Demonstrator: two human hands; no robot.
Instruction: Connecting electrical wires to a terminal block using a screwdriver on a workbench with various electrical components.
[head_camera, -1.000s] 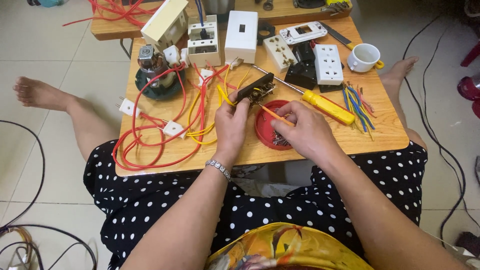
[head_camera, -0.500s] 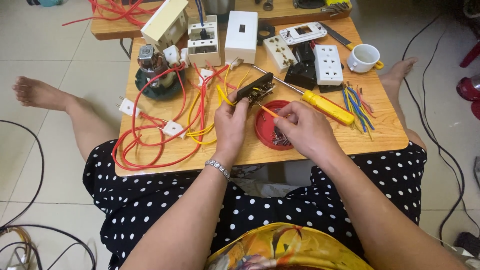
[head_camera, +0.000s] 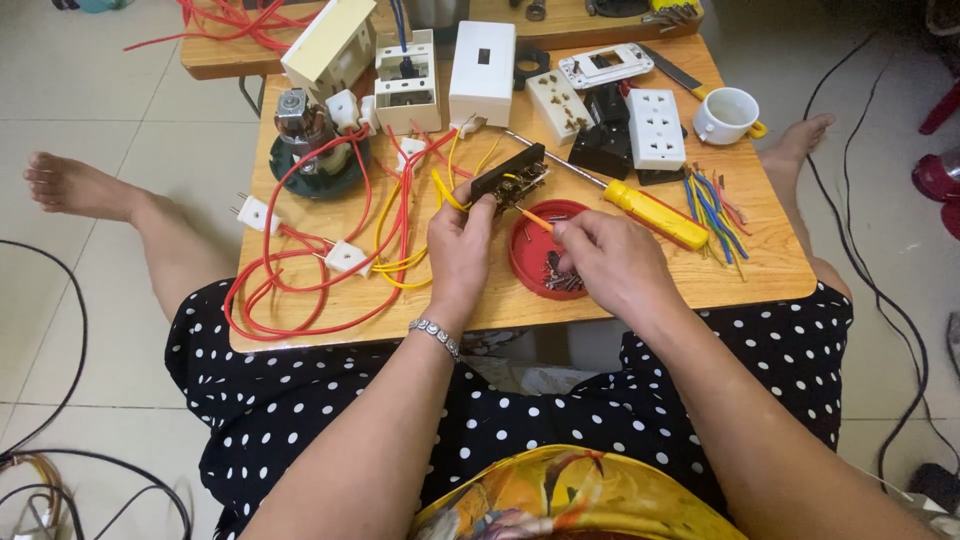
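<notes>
My left hand (head_camera: 458, 248) grips a small black electrical part (head_camera: 510, 176) with yellow wire (head_camera: 443, 190) running out of it, held just above the wooden table (head_camera: 760, 275). My right hand (head_camera: 612, 262) pinches a thin orange-handled tool (head_camera: 536, 220) whose tip points toward the black part. Both hands hover over a red lid (head_camera: 535, 262) that holds several small screws (head_camera: 560, 278).
A yellow-handled screwdriver (head_camera: 645, 212) lies right of the hands. Red and yellow wires with white plugs (head_camera: 345, 257) spread across the left. White sockets and boxes (head_camera: 482, 72), a motor part (head_camera: 305, 135), a white cup (head_camera: 728, 115) and coloured wire offcuts (head_camera: 712, 205) sit further back.
My right hand has shifted slightly over the red lid, and the black part in my left hand has tilted a little. Everything else stays put.
</notes>
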